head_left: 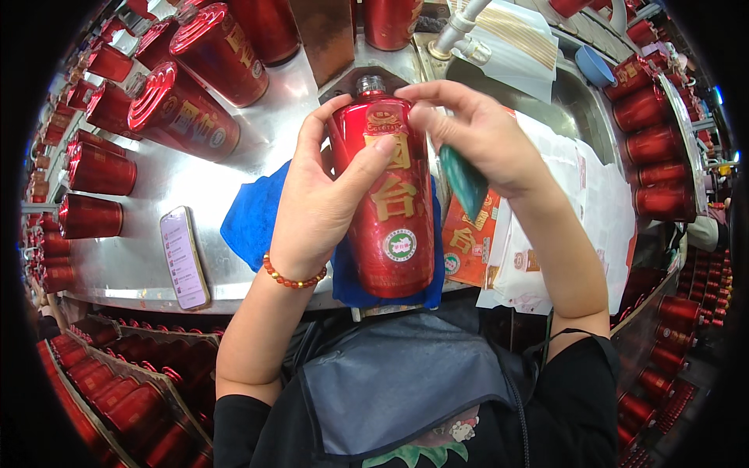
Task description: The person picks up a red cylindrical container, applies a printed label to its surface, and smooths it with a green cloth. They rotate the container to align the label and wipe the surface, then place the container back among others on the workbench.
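Note:
A big red glossy bottle (390,253) with gold lettering and a round green-and-white sticker lies on a blue cloth (253,212), its dark-capped neck pointing away from me. My left hand (324,171) grips it from the left, the thumb pressed on its front near a gold label and the fingers round the shoulder. A bead bracelet is on that wrist. My right hand (476,129) has its fingertips at the bottle's right shoulder. Tucked in that hand is a flat green piece (462,183), like a scraper, slightly blurred.
More red bottles (187,117) stand at the far left of the metal table (140,269). A phone (186,257) lies at left. Red printed sheets (472,253) and white backing paper (538,273) are at right, before a sink (585,109) with a tap (460,35). Racks of bottles (655,144) line both sides.

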The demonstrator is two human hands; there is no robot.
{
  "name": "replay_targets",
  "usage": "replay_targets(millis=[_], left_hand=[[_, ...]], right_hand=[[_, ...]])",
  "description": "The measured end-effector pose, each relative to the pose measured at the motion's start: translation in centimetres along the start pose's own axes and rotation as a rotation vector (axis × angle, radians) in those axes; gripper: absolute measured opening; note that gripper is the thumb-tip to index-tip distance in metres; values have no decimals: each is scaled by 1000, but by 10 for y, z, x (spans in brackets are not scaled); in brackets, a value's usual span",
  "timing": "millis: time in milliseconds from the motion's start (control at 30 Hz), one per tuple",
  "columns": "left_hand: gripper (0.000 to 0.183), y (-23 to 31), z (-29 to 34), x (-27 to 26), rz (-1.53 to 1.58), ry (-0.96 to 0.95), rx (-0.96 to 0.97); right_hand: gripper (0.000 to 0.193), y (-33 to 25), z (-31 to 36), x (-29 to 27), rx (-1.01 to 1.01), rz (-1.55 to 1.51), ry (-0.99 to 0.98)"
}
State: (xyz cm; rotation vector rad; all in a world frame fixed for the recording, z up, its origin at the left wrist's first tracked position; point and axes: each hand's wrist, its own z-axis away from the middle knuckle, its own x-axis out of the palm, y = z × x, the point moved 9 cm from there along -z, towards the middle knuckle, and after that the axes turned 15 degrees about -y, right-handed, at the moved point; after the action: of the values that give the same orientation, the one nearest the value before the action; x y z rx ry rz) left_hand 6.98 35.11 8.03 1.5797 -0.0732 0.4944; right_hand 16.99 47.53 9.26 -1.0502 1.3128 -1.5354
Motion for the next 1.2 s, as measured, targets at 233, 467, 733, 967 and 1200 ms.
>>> replay_targets(millis=[233,467,733,967,1200], left_hand=[[70,-2,0,1,-2,8,-16],[69,0,-1,3,-7,7,14],[68,-2,0,2,-24,13,18],[67,1,0,3,-52,-6,22],[66,-1,0,3,-19,-4,-9]], right_hand=[[36,-51,1,-42,-145,62,22],[31,-74,-6,-4,-68,495,-89],[28,-88,-5,7,-150,702,-55],[27,-97,-5,18,-199,871,-195],[24,-99,-8,9,-270,778,-128]])
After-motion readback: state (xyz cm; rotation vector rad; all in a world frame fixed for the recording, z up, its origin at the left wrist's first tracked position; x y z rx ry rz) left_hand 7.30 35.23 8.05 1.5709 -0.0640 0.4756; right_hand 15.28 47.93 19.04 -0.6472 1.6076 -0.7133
